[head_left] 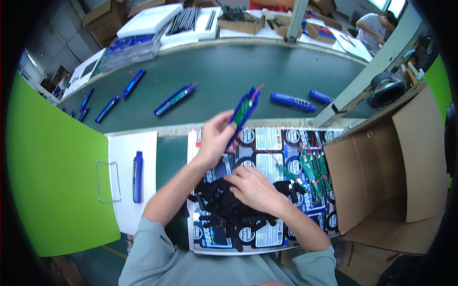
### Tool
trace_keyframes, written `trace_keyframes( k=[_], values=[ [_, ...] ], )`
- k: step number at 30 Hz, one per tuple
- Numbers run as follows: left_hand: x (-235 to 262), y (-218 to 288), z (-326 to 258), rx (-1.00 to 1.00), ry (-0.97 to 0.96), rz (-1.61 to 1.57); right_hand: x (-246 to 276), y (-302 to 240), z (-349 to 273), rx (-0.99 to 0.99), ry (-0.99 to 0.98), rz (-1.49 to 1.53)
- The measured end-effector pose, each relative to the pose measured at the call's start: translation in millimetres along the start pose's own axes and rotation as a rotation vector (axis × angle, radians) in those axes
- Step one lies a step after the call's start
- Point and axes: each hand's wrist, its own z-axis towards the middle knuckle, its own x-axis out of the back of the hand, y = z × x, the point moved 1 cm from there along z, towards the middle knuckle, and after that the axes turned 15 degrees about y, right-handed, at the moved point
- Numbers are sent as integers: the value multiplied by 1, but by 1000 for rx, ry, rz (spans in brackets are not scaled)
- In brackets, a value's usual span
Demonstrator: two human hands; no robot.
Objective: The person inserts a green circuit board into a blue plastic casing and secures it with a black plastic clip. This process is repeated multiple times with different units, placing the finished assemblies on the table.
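Observation:
My left hand point(215, 138) is raised above the bench and holds a long blue housing point(245, 110) with a green circuit board in it and red wires at its far end. My right hand point(252, 187) rests palm down on a pile of small black plastic parts point(224, 207), fingers among them; whether it grips one I cannot tell. The pile lies on a printed sheet point(276, 143). To the right of that hand lie several green circuit boards point(312, 169) with red wires.
A dark green conveyor belt point(229, 76) beyond carries several blue housings point(174, 99). One blue housing point(138, 176) lies on white paper at left, beside a green panel point(52, 181). An open cardboard box point(381, 181) stands right. A person point(374, 26) works far back.

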Motion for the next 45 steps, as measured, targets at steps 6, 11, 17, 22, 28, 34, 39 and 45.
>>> trace_keyframes(
  k=[6,11,17,22,28,34,39,45],
  values=[
    [0,-17,89,-317,112,465,0,9,-2,-247,-75,230],
    [9,-49,139,-430,161,795,3,12,-1,-293,-94,263],
    [17,-51,158,-547,75,1037,4,21,-3,-167,34,254],
    [9,-33,151,-813,182,1142,7,16,-7,-82,78,222],
    [-87,-26,122,-1110,-132,970,16,15,-9,-126,82,241],
    [-132,-59,122,-1055,-376,1027,50,15,-20,-448,287,387],
    [-106,-29,102,-761,-296,673,72,50,-44,-806,747,849],
    [-71,6,7,151,-413,-29,75,59,-51,-744,920,815]
  ],
)
